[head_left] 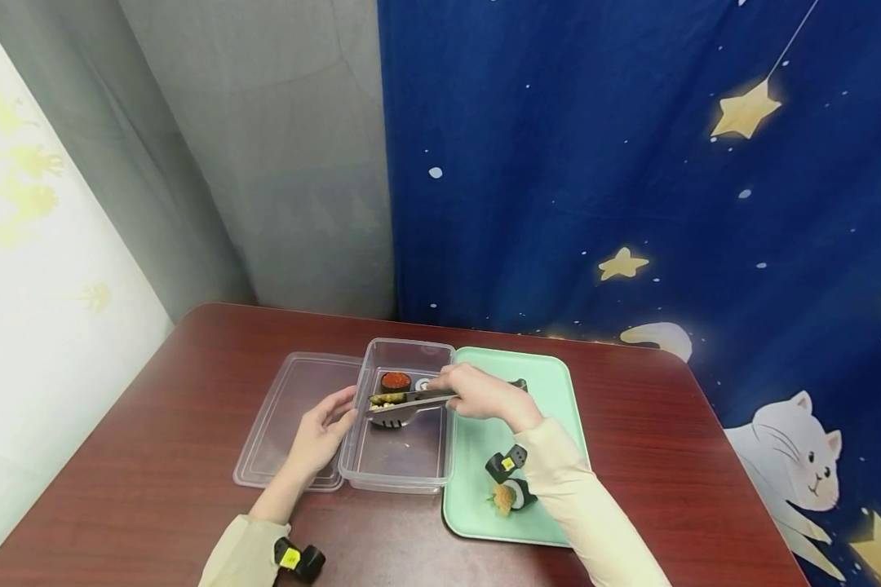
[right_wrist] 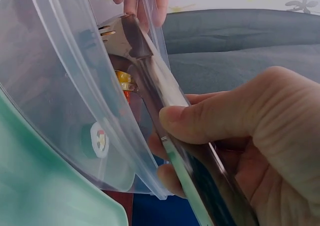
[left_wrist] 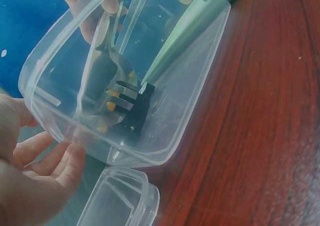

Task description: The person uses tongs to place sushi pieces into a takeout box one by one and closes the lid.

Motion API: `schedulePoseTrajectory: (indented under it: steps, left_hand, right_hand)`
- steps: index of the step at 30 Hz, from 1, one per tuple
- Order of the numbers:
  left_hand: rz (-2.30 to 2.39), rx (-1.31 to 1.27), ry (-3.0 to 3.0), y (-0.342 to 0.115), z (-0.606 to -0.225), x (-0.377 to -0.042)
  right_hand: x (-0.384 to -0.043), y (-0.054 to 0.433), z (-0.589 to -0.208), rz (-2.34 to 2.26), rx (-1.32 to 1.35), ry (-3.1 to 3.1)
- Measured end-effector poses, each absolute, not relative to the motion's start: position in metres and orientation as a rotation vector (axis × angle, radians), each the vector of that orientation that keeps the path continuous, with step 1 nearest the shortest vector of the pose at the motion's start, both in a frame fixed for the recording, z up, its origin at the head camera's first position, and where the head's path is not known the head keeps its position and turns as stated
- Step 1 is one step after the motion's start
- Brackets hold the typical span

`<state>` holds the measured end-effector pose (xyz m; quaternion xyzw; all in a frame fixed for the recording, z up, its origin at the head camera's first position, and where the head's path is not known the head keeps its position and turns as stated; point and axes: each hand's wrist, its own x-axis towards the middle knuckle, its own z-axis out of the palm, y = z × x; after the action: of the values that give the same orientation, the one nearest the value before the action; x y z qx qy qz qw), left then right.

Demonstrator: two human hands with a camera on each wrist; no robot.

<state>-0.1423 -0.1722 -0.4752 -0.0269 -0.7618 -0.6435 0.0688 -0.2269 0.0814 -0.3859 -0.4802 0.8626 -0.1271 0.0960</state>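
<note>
My right hand (head_left: 484, 395) grips metal serving tongs (right_wrist: 167, 101), thumb on one arm and fingers on the other. Their fork-tined end reaches into a clear plastic container (head_left: 440, 481). Between the tong ends is a dark-wrapped sushi piece with yellow corn (head_left: 387, 404); whether it touches the container floor I cannot tell. Beside it stand a roe-topped sushi piece (head_left: 396, 381) and a white sushi roll (right_wrist: 99, 140), partly hidden in the head view. My left hand (head_left: 321, 432) touches the container's left wall with fairly straight fingers.
A clear lid (head_left: 282, 424) lies left of the container, partly beneath its edge. To the right is a pale green tray (head_left: 473, 522), bearing a sushi piece (head_left: 512, 496) with an orange top near its front. The reddish-brown table (head_left: 382, 546) meets curtains behind.
</note>
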Motion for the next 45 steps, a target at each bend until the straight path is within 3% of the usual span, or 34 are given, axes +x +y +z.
schedulePoseTrajectory:
  steps: [23, 45]
  left_hand:
    - [-1.944, -0.034, -2.291, -0.172, -0.479, -0.144]
    - [-1.942, -0.029, -2.316, -0.172, -0.477, -0.142]
  right_hand:
    - [-0.218, 0.093, -0.374, -0.423, -1.478, 2.588]
    - [-0.192, 0.192, -0.365, -0.74, -1.298, 2.847]
